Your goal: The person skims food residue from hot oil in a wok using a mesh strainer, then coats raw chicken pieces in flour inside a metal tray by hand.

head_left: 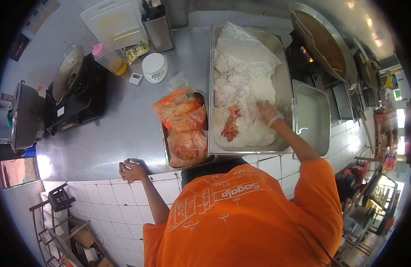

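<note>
My right hand (pixel 268 112), in a clear plastic glove, lies on white flour (pixel 261 86) in a large steel tray (pixel 283 89). Its fingers look outstretched, dusted with flour, and grip nothing visible. Left of them sits a reddish raw meat piece (pixel 232 122), only partly coated. Flour-covered pieces (pixel 234 82) lie farther back, near a clear plastic sheet (pixel 243 44). At the counter's front edge rests my left hand (pixel 132 171), bare, its fingers loosely bent and apart, holding nothing. Bags of orange-marinated meat (pixel 185 147) fill a smaller tray (pixel 166 153) between my hands.
A white scale (pixel 154 67), a small timer (pixel 135 78) and a pink-lidded bottle (pixel 108 58) stand at the back. On the left is a black stove (pixel 83 98) with a wok (pixel 67 73). At right, a flame burns under a large pan (pixel 323 40), beside another steel tray (pixel 312 115).
</note>
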Demonstrator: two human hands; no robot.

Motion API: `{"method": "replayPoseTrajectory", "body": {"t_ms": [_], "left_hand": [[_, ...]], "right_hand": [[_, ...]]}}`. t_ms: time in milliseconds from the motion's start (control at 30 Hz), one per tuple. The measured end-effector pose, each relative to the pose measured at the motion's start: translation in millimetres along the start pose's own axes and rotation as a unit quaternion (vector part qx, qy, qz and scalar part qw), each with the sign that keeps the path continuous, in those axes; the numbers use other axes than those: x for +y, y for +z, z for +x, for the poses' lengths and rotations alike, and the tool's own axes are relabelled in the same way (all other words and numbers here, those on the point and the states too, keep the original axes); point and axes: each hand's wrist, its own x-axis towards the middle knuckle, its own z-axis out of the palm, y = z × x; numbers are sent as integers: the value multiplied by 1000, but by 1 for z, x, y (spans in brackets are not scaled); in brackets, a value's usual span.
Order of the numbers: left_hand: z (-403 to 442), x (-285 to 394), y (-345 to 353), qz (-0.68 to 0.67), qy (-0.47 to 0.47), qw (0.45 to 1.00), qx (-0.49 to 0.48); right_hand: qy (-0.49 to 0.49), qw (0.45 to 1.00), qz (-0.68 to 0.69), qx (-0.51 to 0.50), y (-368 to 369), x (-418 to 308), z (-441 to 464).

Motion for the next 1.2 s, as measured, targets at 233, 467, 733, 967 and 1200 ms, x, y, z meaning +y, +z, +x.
{"method": "replayPoseTrajectory", "body": {"t_ms": [233,467,733,967,1200], "left_hand": [[-3,7,-7,-12,-11,1000,-10],[-5,4,-6,-2,-10,1000,-10],[-6,9,-11,-17,-7,1000,-21],[-5,10,-11,-19,-14,999,-25],[-5,8,-11,-19,-6,1000,-19]], "right_hand": [[31,978,45,-201,-71,-32,0],[85,980,174,-47,-33,-47,-15],[30,908,417,-37,-68,28,49],[214,901,344,-155,-59,-100,51],[205,885,388,-158,-69,-94,44]]}}
